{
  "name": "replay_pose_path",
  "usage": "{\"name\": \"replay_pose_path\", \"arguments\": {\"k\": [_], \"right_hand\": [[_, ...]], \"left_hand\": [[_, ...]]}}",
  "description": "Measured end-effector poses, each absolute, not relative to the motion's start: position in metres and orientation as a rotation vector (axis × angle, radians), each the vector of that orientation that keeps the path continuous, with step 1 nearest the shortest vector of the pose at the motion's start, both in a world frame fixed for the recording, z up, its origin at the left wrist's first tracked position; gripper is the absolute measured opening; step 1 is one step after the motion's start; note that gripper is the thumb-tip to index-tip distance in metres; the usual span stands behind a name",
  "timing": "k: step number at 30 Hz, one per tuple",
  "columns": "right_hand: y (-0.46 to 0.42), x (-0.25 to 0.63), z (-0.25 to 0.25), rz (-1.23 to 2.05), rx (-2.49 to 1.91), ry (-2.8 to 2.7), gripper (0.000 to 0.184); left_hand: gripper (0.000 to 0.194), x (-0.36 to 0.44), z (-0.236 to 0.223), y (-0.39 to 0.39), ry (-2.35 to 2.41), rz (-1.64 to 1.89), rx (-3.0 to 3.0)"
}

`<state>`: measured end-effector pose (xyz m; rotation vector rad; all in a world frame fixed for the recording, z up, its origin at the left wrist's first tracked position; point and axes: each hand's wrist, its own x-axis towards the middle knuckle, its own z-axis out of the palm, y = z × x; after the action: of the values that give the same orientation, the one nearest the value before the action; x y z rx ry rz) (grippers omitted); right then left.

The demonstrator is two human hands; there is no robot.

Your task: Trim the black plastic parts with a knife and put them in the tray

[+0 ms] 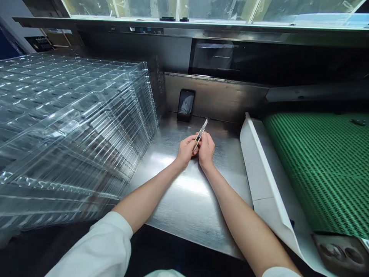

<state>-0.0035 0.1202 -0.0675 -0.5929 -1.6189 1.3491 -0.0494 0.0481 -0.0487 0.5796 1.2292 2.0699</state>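
Over the middle of a shiny metal worktop (184,207), my two hands meet around a slim utility knife (200,135). Its pale blade points up and away from me, towards the back wall. My left hand (186,149) is closed on the knife's lower body from the left side. My right hand (206,149) is closed against it from the right, fingers near the upper part of the handle. Some fingertips are hidden behind the knife and the other hand. Beyond the hands, a black smartphone (186,105) leans upright against the metal back wall.
Tall stacks of clear plastic trays (72,127) fill the left side. On the right runs a green textured conveyor belt (323,165), bordered by a white raised guard (259,173). A metal ledge (138,29) with lit, smudged windows (213,10) spans the top.
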Motion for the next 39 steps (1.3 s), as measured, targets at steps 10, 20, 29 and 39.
{"name": "replay_pose_path", "arguments": {"k": [10,20,29,39], "right_hand": [[0.1237,-0.0049,-0.073,1.31,-0.547,-1.611,0.046],[0.1241,-0.0057,-0.0715,1.264,-0.532,-1.62,0.045],[0.1238,-0.0058,-0.0729,1.296,-0.534,-1.615,0.047],[0.1229,-0.0056,-0.0728,1.242,-0.535,-1.627,0.05]], "left_hand": [[0.034,-0.0486,-0.0479,0.0485,1.225,2.08,0.583],[0.033,-0.0472,-0.0468,0.0503,1.228,2.11,0.549],[0.028,-0.0475,-0.048,0.0493,1.247,2.098,0.606],[0.033,-0.0473,-0.0486,0.0498,1.25,2.094,0.569]]}}
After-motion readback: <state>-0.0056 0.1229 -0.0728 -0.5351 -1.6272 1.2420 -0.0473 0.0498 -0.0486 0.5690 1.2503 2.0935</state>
